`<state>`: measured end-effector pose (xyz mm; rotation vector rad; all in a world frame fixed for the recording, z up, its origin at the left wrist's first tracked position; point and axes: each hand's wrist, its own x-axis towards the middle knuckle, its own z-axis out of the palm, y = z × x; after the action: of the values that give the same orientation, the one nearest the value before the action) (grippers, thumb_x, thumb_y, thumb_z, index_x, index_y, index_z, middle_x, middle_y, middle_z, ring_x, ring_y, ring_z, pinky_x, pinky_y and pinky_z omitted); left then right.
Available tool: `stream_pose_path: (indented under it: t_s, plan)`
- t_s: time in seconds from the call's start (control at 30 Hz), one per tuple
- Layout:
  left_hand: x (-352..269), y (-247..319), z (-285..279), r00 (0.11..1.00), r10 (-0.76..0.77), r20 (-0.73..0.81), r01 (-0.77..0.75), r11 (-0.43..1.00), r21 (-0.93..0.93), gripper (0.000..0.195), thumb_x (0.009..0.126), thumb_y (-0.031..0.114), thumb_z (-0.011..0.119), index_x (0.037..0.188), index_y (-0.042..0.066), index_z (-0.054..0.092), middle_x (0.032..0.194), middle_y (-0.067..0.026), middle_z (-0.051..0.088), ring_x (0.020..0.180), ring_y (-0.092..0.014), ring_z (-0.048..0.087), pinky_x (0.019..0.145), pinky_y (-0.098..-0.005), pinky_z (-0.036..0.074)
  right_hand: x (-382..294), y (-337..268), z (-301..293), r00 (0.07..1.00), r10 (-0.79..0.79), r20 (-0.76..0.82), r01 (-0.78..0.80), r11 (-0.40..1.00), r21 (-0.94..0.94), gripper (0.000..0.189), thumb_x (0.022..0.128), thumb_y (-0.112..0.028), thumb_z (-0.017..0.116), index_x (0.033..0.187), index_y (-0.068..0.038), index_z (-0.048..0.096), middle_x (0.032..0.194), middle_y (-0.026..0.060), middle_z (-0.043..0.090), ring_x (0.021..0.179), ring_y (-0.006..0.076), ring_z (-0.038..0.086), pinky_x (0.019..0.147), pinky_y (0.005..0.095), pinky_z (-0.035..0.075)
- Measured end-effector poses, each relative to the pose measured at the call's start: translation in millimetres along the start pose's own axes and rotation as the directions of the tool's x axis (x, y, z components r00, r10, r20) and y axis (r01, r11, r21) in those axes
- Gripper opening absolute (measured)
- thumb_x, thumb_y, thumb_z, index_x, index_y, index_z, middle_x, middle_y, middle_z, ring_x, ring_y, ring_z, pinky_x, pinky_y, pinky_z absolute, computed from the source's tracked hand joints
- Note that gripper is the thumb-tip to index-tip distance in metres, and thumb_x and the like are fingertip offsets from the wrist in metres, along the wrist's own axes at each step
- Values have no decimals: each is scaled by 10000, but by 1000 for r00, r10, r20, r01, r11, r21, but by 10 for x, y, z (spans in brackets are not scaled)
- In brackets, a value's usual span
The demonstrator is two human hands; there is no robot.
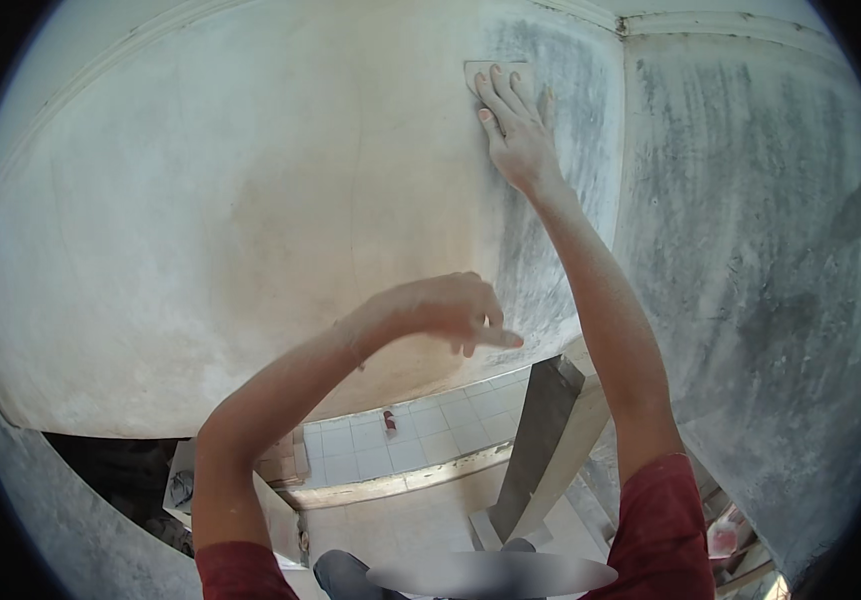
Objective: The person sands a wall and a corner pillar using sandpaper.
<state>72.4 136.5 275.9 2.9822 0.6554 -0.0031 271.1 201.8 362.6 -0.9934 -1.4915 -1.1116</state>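
Note:
My right hand [514, 139] lies spread on a pale sheet, apparently sandpaper [478, 73], and holds it flat against the plaster wall [310, 150] near the upper right corner. White dust covers this hand and forearm. Around the sheet, the wall changes from smooth cream to a streaked grey band [588, 120]. Lower down, my left hand [464, 311] hangs in front of the wall with a bent wrist. Its fingers are loosely curled, one digit points right, and nothing shows in it. I cannot tell whether it touches the wall.
A second, grey-streaked wall [745, 210] meets this one at the right corner. Below stand a dark upright post or board [539, 442] and a tiled ledge [430, 427] with a small red object [390, 421] on it. A white cabinet-like box [280, 517] is at lower left.

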Motion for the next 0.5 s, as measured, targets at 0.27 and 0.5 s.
stream_pose_path:
  t_s: [0.27, 0.5]
  plan:
    - [-670, -337, -1117, 415, 265, -870, 163, 919, 358, 507, 982, 460, 629, 1374, 140, 640, 1227, -152, 730, 1186, -293, 665, 1021, -488, 485, -117, -138, 144, 994, 59, -95, -62, 998, -32, 513, 1090, -316, 469, 1599, -274, 431, 1684, 47, 360, 1554, 317, 309, 1265, 649, 58]
    - [-206, -589, -823, 556, 362, -749, 504, 570, 649, 676, 984, 467, 622, 1539, 105, 487, 1653, -108, 392, 1553, -304, 299, 1239, -598, 229, -203, -185, 128, 992, 67, -108, -75, 994, -75, 506, 1082, -283, 501, 1586, -279, 459, 1663, 41, 404, 1535, 322, 345, 1261, 609, 114]
